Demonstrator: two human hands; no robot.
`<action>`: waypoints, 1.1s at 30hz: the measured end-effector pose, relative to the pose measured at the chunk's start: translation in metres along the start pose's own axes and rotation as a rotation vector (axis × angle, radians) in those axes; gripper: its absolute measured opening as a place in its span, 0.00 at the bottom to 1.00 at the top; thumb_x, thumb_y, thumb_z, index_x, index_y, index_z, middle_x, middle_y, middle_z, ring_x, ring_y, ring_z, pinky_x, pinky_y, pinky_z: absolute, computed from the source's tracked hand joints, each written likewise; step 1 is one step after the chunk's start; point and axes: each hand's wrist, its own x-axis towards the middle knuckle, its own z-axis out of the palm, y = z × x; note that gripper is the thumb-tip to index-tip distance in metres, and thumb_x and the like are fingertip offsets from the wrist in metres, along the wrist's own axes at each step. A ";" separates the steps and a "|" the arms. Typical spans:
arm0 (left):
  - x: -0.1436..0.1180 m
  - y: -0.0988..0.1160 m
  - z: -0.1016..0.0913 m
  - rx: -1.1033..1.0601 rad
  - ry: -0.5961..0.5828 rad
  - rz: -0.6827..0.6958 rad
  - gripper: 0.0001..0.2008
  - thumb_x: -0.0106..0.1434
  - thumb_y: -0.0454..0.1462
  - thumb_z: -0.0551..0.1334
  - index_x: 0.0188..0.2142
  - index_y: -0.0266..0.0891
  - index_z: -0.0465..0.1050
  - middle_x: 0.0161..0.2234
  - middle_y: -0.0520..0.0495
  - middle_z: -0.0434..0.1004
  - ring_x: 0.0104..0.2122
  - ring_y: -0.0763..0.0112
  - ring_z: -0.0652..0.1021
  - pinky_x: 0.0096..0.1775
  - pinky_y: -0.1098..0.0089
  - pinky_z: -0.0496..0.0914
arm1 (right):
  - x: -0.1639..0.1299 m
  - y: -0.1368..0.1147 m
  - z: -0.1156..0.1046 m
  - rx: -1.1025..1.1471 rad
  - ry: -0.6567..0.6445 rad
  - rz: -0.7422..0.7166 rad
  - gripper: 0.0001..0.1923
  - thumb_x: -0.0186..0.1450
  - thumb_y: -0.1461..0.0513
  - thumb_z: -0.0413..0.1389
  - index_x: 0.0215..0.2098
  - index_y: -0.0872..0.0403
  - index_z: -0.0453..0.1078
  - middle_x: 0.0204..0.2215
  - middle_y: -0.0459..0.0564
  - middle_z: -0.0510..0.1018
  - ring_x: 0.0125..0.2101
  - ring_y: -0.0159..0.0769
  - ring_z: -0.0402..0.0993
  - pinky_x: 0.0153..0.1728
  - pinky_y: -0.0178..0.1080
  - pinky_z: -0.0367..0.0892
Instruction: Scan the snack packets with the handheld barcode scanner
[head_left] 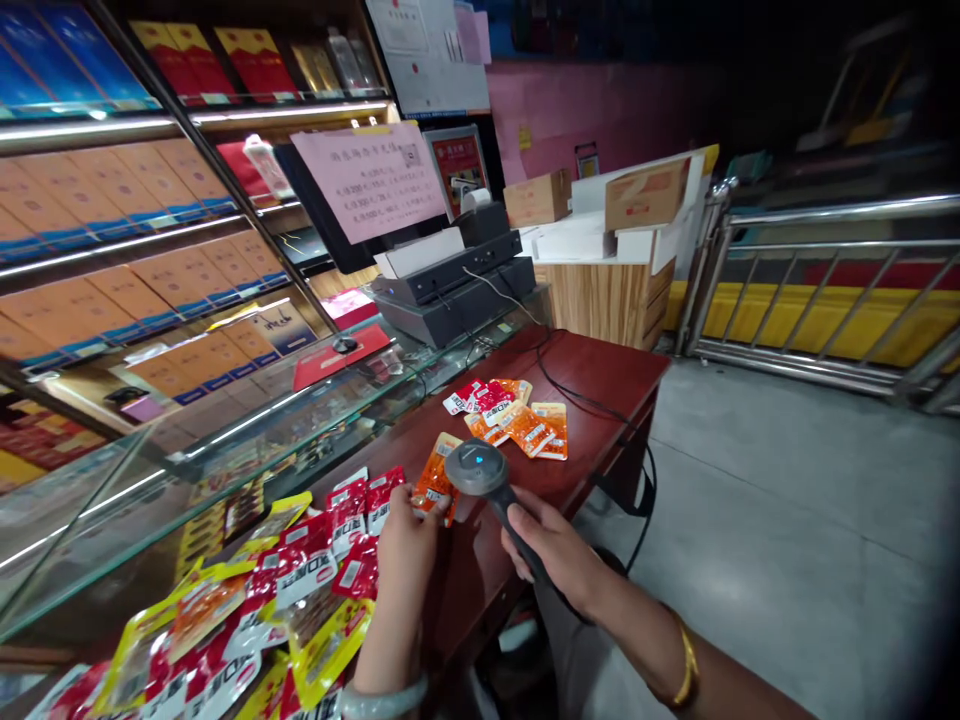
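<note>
Over the orange packet (436, 486), scanner (480, 478) head points up-left, handle toward right hand (556, 547).

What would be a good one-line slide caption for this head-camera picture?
Left hand holds an orange snack packet under the grey handheld barcode scanner gripped by the right hand.

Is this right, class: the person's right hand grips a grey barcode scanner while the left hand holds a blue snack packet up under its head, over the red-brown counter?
Not quite. The head view shows the packet in the left hand is orange, not blue. The rest stands: the right hand grips the grey barcode scanner, over the red-brown counter.
</note>
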 end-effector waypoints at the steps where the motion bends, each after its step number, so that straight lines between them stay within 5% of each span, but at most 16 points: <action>1: -0.002 -0.003 -0.005 -0.005 -0.004 0.001 0.23 0.58 0.52 0.62 0.47 0.41 0.66 0.35 0.43 0.82 0.35 0.53 0.82 0.37 0.60 0.72 | 0.000 0.000 0.005 -0.005 -0.017 0.002 0.33 0.62 0.36 0.59 0.49 0.54 0.67 0.19 0.35 0.65 0.16 0.25 0.56 0.18 0.31 0.53; 8: -0.010 -0.038 -0.056 0.212 0.051 -0.190 0.29 0.60 0.55 0.59 0.52 0.38 0.68 0.35 0.39 0.81 0.37 0.47 0.81 0.38 0.56 0.72 | 0.004 0.005 0.029 -0.026 -0.132 0.043 0.35 0.59 0.33 0.58 0.45 0.53 0.67 0.19 0.35 0.62 0.16 0.24 0.54 0.18 0.31 0.54; 13: -0.004 -0.043 -0.081 0.531 0.421 -0.166 0.32 0.62 0.56 0.58 0.55 0.35 0.70 0.53 0.27 0.76 0.56 0.36 0.73 0.53 0.45 0.67 | 0.002 0.005 0.028 -0.037 -0.163 0.037 0.36 0.59 0.33 0.58 0.47 0.54 0.68 0.19 0.35 0.63 0.17 0.24 0.54 0.19 0.31 0.56; 16: 0.003 -0.017 -0.060 0.475 0.357 0.031 0.27 0.63 0.55 0.58 0.50 0.38 0.74 0.48 0.33 0.79 0.52 0.43 0.75 0.54 0.50 0.67 | 0.003 0.004 0.015 -0.036 -0.060 0.023 0.37 0.59 0.33 0.59 0.48 0.54 0.68 0.19 0.35 0.64 0.16 0.25 0.55 0.19 0.32 0.55; 20: 0.006 0.041 -0.001 0.352 0.108 0.268 0.16 0.65 0.48 0.59 0.44 0.42 0.77 0.46 0.40 0.81 0.48 0.52 0.78 0.52 0.57 0.68 | 0.001 0.002 -0.013 0.016 0.111 -0.005 0.36 0.60 0.35 0.60 0.51 0.53 0.67 0.18 0.36 0.65 0.16 0.26 0.56 0.19 0.31 0.54; 26: 0.008 0.108 0.072 0.456 -0.137 0.288 0.18 0.67 0.44 0.56 0.47 0.37 0.78 0.47 0.35 0.81 0.49 0.48 0.78 0.46 0.56 0.70 | -0.005 -0.007 -0.051 0.038 0.276 -0.059 0.31 0.62 0.38 0.60 0.48 0.54 0.68 0.18 0.35 0.65 0.15 0.25 0.55 0.18 0.31 0.54; 33: 0.015 0.136 0.099 0.516 -0.093 0.180 0.20 0.69 0.38 0.50 0.45 0.29 0.78 0.44 0.27 0.80 0.48 0.46 0.80 0.45 0.56 0.70 | -0.004 -0.013 -0.067 0.016 0.312 -0.034 0.32 0.59 0.36 0.61 0.43 0.53 0.66 0.17 0.36 0.64 0.16 0.26 0.55 0.18 0.31 0.52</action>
